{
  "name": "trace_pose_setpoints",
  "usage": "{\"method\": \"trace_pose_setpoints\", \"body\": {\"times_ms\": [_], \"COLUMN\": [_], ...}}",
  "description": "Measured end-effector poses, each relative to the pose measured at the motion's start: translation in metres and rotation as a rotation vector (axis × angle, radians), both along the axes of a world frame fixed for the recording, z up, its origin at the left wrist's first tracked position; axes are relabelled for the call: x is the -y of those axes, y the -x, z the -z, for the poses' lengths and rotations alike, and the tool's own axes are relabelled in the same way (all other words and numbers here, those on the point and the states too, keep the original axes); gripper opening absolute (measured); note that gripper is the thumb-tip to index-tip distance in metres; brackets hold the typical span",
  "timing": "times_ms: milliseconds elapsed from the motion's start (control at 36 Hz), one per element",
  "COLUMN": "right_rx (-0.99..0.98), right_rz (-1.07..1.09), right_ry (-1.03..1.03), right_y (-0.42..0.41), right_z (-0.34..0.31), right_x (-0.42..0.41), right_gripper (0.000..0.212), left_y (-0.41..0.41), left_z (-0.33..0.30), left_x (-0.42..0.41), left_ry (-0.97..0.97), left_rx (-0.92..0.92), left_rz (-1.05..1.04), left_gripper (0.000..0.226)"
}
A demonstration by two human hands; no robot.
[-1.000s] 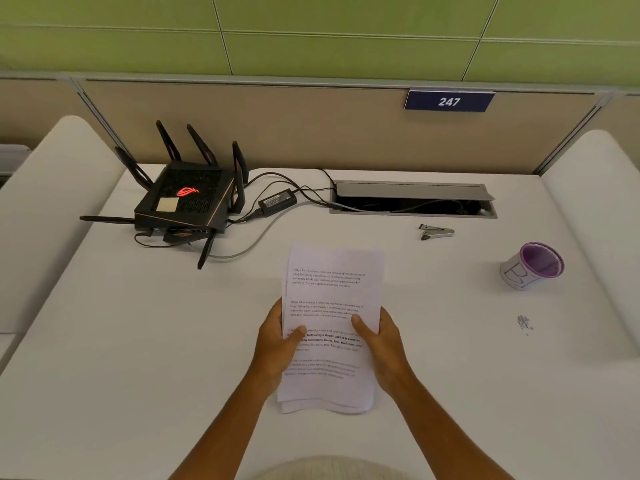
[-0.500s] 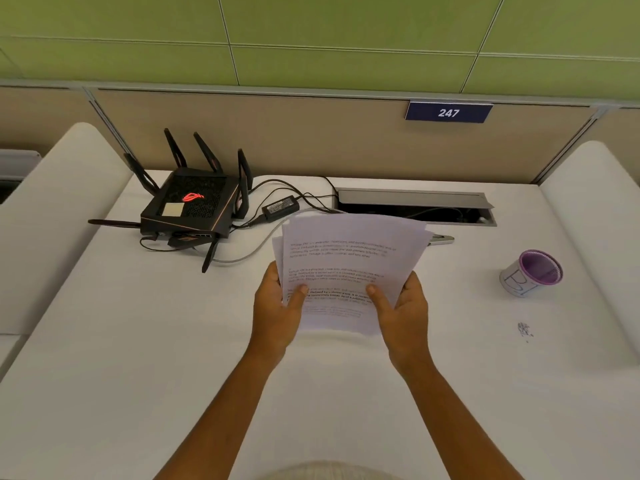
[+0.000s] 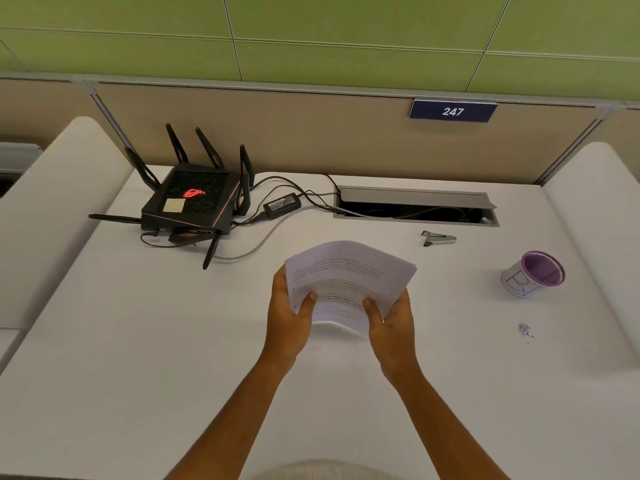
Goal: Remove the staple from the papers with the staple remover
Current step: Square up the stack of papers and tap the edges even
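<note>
From my remote feed: a white desk [image 3: 121, 358] fills the lower frame, flanked by rounded white side dividers [image 3: 59, 209] at left and right. A beige partition panel [image 3: 311, 133] runs across the middle, carrying a blue plate marked 247 [image 3: 453, 111] at upper right. Green wall panels [image 3: 311, 26] span the top. A cable hatch [image 3: 415, 197] stands open at the desk's far edge. Even, soft light.

The papers [image 3: 349, 282], flat on the desk [image 3: 138, 375] a second ago, are now lifted, tilted and bowed, uncovering the staple remover [image 3: 439, 238] at far right.
</note>
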State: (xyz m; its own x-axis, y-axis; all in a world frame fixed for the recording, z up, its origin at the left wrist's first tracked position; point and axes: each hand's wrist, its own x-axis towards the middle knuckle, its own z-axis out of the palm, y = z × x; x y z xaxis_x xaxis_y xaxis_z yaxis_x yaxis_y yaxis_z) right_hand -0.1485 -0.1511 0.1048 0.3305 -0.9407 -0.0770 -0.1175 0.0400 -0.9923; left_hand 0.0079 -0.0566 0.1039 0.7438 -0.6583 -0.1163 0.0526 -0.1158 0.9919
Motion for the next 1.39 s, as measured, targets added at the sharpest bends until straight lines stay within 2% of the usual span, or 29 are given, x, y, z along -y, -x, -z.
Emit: {"method": "trace_pose_setpoints", "body": {"times_ms": [139, 306, 444, 639, 778, 917, 1028, 1111, 1167, 1278, 1389], "right_rx": [-0.040, -0.106, -0.114, 0.018, 0.214, 0.183, 0.074, -0.001, -0.040, -0.094, -0.133], "right_rz": [-0.015, -0.049, -0.157, -0.325, -0.249, -0.139, -0.092, -0.091, -0.092, -0.119, -0.133], "right_ry": [-0.064, -0.054, -0.103, -0.308, -0.470, -0.497, -0.437, -0.388, -0.355, -0.259, -0.127], "right_y": [0.004, 0.005, 0.017, 0.041, 0.034, 0.020, 0.024, 0.036, 0.043, 0.049, 0.046], "right_z": [0.021, 0.020, 0.017, 0.020, 0.023, 0.025, 0.021, 0.015, 0.010, -0.001, -0.011], "right_x": [-0.007, -0.003, 0.013, 0.024, 0.012, -0.001, 0.009, 0.027, 0.037, 0.049, 0.048], "right_gripper": [0.052, 0.039, 0.021, 0.025, 0.048, 0.050, 0.032, 0.020, 0.016, 0.013, 0.017], "left_y": [0.006, 0.002, -0.009, -0.024, -0.016, 0.001, -0.015, -0.045, -0.062, -0.076, -0.074], "left_z": [0.009, 0.010, 0.011, 0.005, 0.005, 0.008, 0.010, 0.009, 0.009, 0.007, 0.000], "left_x": [-0.003, -0.007, -0.014, -0.026, -0.028, -0.026, -0.033, -0.046, -0.054, -0.054, -0.043], "left_ry": [-0.051, -0.076, -0.085, 0.051, 0.139, 0.149, 0.163, 0.100, 0.009, -0.145, -0.171], "left_rx": [-0.041, -0.113, -0.200, -0.368, -0.525, -0.620, -0.577, -0.499, -0.397, -0.190, -0.144], "left_rz": [-0.023, -0.049, -0.087, -0.198, -0.249, -0.223, -0.266, -0.329, -0.244, -0.038, 0.010], "left_gripper": [0.057, 0.020, 0.003, 0.021, 0.031, 0.034, 0.034, 0.033, 0.039, 0.025, 0.032]}}
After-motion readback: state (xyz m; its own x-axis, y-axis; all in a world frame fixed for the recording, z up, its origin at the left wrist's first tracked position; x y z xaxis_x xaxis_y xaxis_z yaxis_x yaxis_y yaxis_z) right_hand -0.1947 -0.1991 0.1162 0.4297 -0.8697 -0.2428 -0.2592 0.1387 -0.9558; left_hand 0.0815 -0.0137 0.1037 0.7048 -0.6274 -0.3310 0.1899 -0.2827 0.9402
